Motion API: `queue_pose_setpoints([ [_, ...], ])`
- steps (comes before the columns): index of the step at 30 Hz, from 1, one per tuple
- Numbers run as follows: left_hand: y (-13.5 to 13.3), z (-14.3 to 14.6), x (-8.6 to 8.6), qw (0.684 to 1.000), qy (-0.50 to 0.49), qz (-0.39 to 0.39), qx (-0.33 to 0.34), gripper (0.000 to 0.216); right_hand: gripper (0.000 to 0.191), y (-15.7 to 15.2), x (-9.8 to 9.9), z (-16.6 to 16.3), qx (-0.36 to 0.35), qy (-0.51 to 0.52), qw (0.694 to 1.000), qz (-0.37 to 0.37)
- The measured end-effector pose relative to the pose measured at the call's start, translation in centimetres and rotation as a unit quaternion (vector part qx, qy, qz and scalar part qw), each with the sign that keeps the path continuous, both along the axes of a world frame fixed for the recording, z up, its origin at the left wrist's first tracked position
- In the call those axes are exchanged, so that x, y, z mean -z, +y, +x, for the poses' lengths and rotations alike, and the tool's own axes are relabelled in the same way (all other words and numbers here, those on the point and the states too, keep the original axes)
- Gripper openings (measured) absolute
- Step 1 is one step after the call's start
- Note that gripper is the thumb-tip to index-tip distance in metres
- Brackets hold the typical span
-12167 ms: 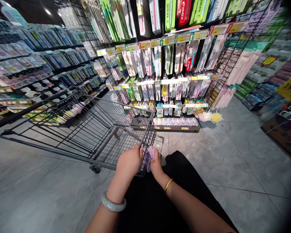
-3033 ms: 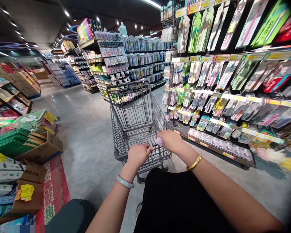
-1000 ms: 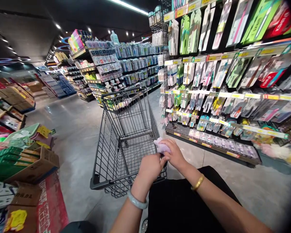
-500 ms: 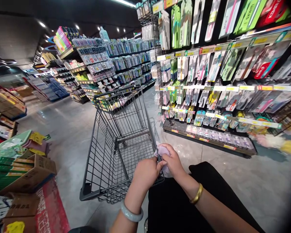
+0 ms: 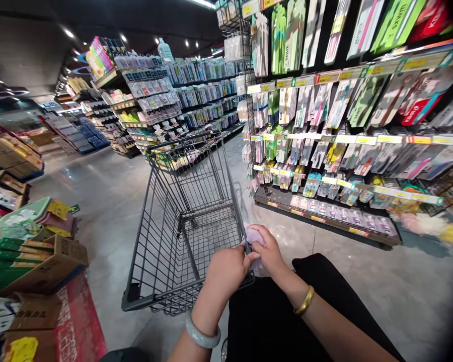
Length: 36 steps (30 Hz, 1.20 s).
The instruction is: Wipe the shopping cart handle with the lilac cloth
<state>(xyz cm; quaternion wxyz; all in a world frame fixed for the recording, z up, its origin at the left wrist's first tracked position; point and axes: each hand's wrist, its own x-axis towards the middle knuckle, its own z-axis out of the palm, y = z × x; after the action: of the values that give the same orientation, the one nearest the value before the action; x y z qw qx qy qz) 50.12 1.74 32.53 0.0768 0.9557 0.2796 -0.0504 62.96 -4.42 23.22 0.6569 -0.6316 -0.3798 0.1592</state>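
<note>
A dark grey wire shopping cart (image 5: 136, 251) stands before me, nothing visible inside its basket. At its right rim, a lilac cloth (image 5: 255, 236) is bunched against the rail. My right hand (image 5: 268, 254) is closed on this cloth, thumb and fingers pinching it. Close beside it, my left hand (image 5: 224, 271) is closed at the rim with its thumb reaching toward the right hand. Its fingertips are hidden behind the hand, so what they hold does not show clearly.
To the right, a shelf rack (image 5: 320, 136) carries packaged brushes and similar goods. Stocked shelves (image 5: 204, 90) stand farther back. Cardboard boxes (image 5: 70, 254) and a green bin (image 5: 26, 218) of goods line the left side. Grey tiled floor (image 5: 101, 211) surrounds the cart.
The view has shifted slightly. Both hands stay at the cart's right rim with the lilac cloth, their fingers barely moved.
</note>
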Motion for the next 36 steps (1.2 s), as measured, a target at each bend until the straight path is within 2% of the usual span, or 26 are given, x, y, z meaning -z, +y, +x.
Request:
queue_pose_setpoints([
  [3,0.0,0.0,0.0,1.0,-0.002,0.004,0.001,0.076,0.035,-0.1,2.8,-0.4,-0.001,0.04,0.999,-0.012],
  [5,-0.1,-0.1,-0.1,1.0,0.0,0.005,-0.002,0.076,0.033,-0.3,3.6,-0.9,-0.004,0.075,0.997,-0.019],
  [7,0.0,-0.2,-0.1,1.0,0.002,0.002,-0.003,0.077,0.034,-0.4,2.5,-1.1,-0.008,0.082,0.997,-0.013],
  [10,0.0,-0.4,0.0,1.0,0.001,-0.003,-0.007,0.078,0.042,-0.3,-0.2,-0.8,-0.005,0.046,0.999,-0.003],
  [12,0.0,-0.5,0.0,1.0,0.001,-0.002,-0.009,0.078,0.047,-0.1,-0.4,-0.5,-0.004,0.014,1.0,-0.007],
  [17,0.0,-0.5,-0.1,1.0,0.002,-0.005,-0.007,0.077,0.045,0.0,4.9,-0.4,0.003,-0.011,0.998,-0.057],
  [18,0.0,-0.5,-0.2,1.0,0.004,-0.007,-0.006,0.077,0.046,0.0,5.4,-0.5,0.004,-0.006,0.998,-0.069],
  [20,0.0,-0.6,-0.2,1.0,0.003,-0.008,-0.007,0.078,0.046,-0.2,4.7,-0.7,0.001,0.003,0.997,-0.076],
  [23,0.1,-0.7,-0.3,1.0,0.001,-0.009,-0.007,0.079,0.051,-0.2,1.1,-0.7,0.002,-0.012,0.999,-0.046],
  [25,0.1,-0.7,-0.4,1.0,0.001,-0.012,-0.008,0.079,0.054,-0.1,-0.2,-0.4,0.011,-0.037,0.999,-0.034],
  [27,0.1,-0.6,-0.5,1.0,0.003,-0.012,-0.008,0.078,0.052,0.1,0.6,-0.1,0.013,-0.055,0.997,-0.045],
  [31,0.1,-0.6,-0.6,1.0,0.007,-0.009,-0.014,0.076,0.048,0.5,4.0,-0.1,0.015,-0.019,0.996,-0.087],
  [33,0.1,-0.6,-0.5,1.0,0.007,-0.011,-0.014,0.076,0.048,0.4,3.7,-0.4,0.019,0.006,0.997,-0.076],
  [36,0.2,-0.5,-0.3,1.0,0.009,-0.011,-0.011,0.076,0.048,0.3,1.2,-0.6,0.025,0.008,0.999,-0.043],
])
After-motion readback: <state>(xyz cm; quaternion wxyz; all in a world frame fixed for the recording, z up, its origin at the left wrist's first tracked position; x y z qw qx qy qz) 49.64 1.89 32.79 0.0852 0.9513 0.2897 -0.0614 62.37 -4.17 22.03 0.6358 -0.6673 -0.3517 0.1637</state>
